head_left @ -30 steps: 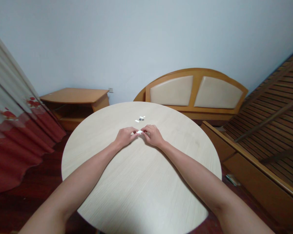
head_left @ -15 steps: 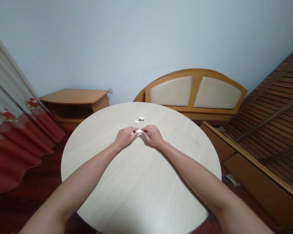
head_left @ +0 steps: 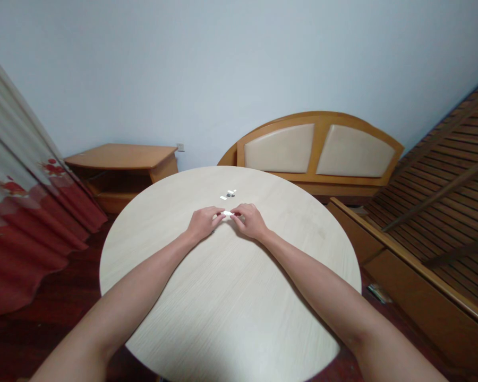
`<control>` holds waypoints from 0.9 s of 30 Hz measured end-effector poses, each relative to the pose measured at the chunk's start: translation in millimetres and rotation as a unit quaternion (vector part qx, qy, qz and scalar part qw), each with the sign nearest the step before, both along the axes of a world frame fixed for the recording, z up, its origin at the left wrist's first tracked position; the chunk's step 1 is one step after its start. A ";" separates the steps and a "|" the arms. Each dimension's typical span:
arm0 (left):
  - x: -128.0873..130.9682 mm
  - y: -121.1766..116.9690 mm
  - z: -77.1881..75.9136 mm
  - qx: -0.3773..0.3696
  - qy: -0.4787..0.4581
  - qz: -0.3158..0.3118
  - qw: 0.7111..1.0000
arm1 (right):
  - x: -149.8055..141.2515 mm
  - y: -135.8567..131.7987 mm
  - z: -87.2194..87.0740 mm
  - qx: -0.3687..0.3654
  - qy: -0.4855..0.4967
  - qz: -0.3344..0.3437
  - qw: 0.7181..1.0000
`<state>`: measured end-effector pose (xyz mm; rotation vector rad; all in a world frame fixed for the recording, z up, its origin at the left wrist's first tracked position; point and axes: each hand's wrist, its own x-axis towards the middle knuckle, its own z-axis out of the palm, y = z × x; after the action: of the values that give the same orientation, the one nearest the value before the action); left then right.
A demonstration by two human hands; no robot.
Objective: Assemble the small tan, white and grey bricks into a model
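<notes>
Both my hands meet over the far half of a round, pale wood-grain table (head_left: 207,297). Between their fingertips is a small white piece (head_left: 227,213), too small and bright for me to tell its kind. My left hand (head_left: 205,220) pinches its left end with thumb and fingers. On the other end, my right hand (head_left: 250,219) is closed in the same way. Just beyond the fingers lie two small dark pieces (head_left: 230,195), a flat white strip (head_left: 223,198) and another small white piece (head_left: 231,191).
A low wooden cabinet (head_left: 123,156) stands at the back left near a red and white curtain (head_left: 32,212). Behind the table is a padded headboard (head_left: 279,148). Along the right runs a wooden bed frame (head_left: 414,270), with slats (head_left: 446,191) leaning above it.
</notes>
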<state>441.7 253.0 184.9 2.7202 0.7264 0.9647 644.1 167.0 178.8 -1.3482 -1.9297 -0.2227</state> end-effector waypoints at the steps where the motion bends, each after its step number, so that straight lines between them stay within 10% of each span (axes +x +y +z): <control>1: 0.0 0.4 -0.5 -0.002 0.000 -0.002 1.000 | 0.1 -0.1 -0.1 -0.002 -0.001 0.001 1.000; 27: 0.5 -1.5 1.2 0.003 -0.003 -0.019 1.000 | -1.9 -1.3 3.4 -0.017 -0.013 0.005 1.000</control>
<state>442.3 251.5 186.1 2.7256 0.6700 0.9673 642.2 165.7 182.3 -1.3639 -1.9700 -0.2052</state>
